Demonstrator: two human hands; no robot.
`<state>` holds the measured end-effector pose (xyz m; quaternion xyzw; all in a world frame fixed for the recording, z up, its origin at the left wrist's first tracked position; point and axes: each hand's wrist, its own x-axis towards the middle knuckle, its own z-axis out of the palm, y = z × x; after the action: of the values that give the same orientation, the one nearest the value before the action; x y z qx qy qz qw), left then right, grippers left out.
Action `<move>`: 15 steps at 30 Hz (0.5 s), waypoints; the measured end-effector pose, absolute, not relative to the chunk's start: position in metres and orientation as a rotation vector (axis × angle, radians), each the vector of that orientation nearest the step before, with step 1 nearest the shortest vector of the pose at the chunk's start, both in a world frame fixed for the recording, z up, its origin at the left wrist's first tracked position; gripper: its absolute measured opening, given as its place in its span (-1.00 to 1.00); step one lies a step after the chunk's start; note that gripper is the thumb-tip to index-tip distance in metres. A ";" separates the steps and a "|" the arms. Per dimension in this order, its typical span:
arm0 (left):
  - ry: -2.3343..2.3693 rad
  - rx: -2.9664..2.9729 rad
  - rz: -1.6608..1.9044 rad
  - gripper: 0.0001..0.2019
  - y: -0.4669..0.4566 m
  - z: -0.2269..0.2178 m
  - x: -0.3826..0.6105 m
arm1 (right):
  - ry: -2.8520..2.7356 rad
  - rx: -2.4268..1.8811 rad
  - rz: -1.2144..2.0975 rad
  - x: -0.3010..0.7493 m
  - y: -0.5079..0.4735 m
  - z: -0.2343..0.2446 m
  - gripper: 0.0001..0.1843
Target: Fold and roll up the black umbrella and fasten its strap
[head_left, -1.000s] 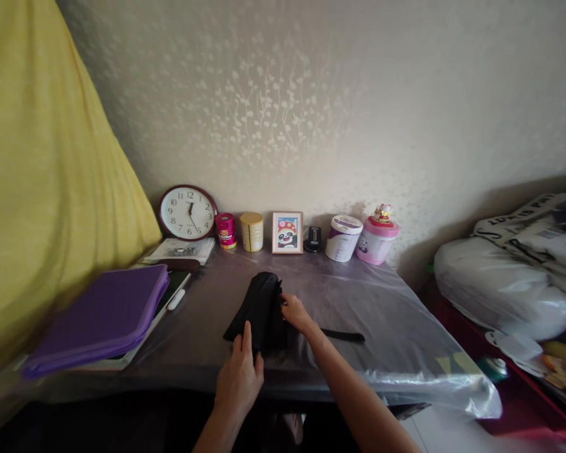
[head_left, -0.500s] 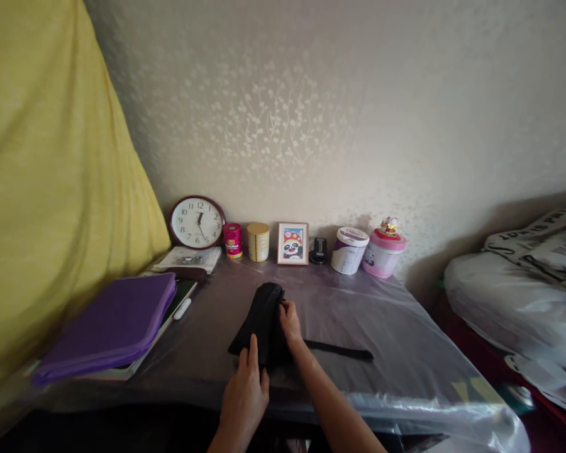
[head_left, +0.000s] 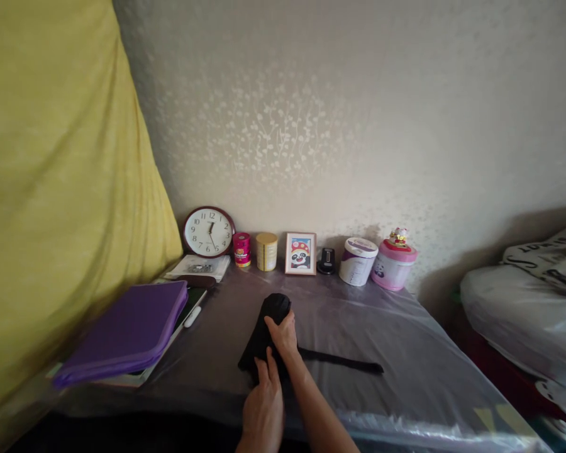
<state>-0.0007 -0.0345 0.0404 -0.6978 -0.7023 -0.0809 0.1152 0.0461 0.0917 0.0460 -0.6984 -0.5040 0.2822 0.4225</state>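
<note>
The bundle (head_left: 257, 336) looks like matt black cloth, softly creased, its strap (head_left: 342, 360) equally dull, against a table cover (head_left: 382, 333) of smooth, clear plastic that shines in streaks. The folder (head_left: 127, 324) looks like smooth purple plastic with a low sheen, the curtain (head_left: 70, 163) is matt, folded cloth, and the bag (head_left: 514, 308) is thin, wrinkled, glossy plastic. Pale leaf shapes gleam on the otherwise matt wall (head_left: 405, 113).

You have room to pass on your right across the table (head_left: 405, 333), with a black strap (head_left: 344, 360) lying low on it. A purple folder (head_left: 127, 324) blocks your left, while a row from clock (head_left: 209, 233) to pink tub (head_left: 392, 272) hems the back along the wall (head_left: 334, 126).
</note>
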 end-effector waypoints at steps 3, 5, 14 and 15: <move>-2.069 -2.053 -0.237 -0.46 -0.037 0.033 0.001 | -1.291 -1.768 0.737 0.048 0.084 0.053 -0.21; -2.096 -2.090 -0.244 -0.43 -0.041 0.027 0.004 | -1.297 -1.769 0.734 0.051 0.078 0.054 -0.17; -2.431 -2.372 -0.576 -0.26 -0.057 0.018 0.004 | -1.296 -1.784 0.724 0.063 0.059 0.050 -0.13; -2.436 -2.394 -0.748 -0.26 -0.059 0.015 -0.001 | -1.301 -1.794 0.724 0.063 0.058 0.051 -0.13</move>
<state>-0.0014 -0.0591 0.0151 -0.6740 -0.6857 -0.2107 -0.1764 0.0627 0.0585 0.0508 -0.7072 -0.5130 0.2853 0.3940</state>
